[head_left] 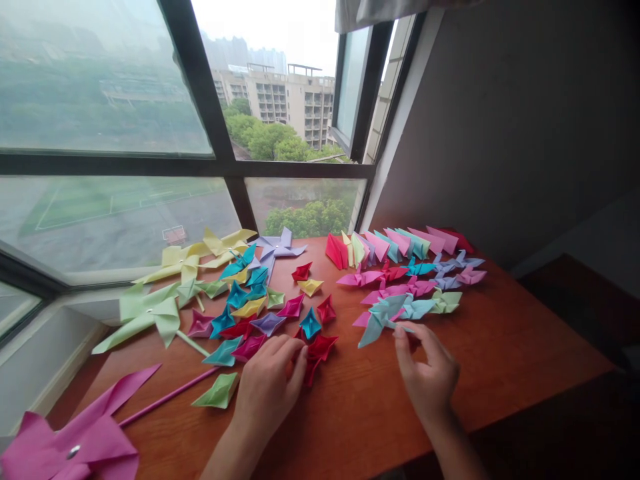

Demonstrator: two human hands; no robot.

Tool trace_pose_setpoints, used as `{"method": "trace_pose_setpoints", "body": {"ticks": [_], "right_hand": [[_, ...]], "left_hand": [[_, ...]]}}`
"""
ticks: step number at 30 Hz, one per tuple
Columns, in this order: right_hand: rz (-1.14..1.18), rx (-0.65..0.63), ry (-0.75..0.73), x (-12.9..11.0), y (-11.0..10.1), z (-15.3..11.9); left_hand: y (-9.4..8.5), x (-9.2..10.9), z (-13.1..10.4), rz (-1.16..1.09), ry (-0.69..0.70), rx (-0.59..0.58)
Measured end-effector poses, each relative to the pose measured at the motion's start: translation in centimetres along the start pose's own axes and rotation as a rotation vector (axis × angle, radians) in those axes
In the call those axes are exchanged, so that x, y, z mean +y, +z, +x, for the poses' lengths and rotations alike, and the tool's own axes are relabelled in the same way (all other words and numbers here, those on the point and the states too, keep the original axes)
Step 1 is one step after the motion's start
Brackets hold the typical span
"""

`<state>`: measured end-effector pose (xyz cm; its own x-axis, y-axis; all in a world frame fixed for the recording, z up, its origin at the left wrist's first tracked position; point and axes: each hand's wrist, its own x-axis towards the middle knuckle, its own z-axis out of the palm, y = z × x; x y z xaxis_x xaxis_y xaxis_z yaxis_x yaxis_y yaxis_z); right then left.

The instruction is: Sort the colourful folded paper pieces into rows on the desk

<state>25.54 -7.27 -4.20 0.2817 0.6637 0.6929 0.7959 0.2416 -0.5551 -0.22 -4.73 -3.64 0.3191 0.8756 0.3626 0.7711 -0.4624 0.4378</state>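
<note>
My right hand [429, 370] pinches the end of a light blue paper crane [381, 319] between thumb and fingertips, at the near side of several rows of folded cranes. Among those are a pale green crane [446, 301] and a pink crane [359, 276]. My left hand [273, 381] is closed, thumb against curled fingers, over the near edge of a cluster of paper boats. Right beside its fingertips are red boats [323, 347]; whatever the fingers may hold is hidden. A blue boat [311, 323] lies just beyond, and a green boat [218, 391] sits left of the wrist.
Paper pinwheels lie along the left: a magenta one [107, 440], a pale green one [163, 319], yellow ones [187, 262] and a lilac one [278, 245]. Folded paper pieces [379, 245] stand in a row at the back right. Windows [305, 200] border the wooden table [500, 363].
</note>
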Motion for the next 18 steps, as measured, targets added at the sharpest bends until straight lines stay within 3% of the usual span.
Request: {"method": "trace_pose_setpoints", "body": {"ticks": [9, 13, 18], "right_hand": [[-0.317, 0.321, 0.349, 11.6, -6.9, 2.6], [-0.413, 0.268, 0.398, 16.2, -8.8, 2.8], [-0.496, 0.150, 0.423, 19.8, -8.8, 3.1]], "left_hand": [[-0.1, 0.2, 0.1, -0.037, 0.023, -0.002], [0.0, 0.2, 0.1, -0.052, 0.031, -0.009], [0.1, 0.0, 0.0, -0.053, 0.027, -0.026]]}}
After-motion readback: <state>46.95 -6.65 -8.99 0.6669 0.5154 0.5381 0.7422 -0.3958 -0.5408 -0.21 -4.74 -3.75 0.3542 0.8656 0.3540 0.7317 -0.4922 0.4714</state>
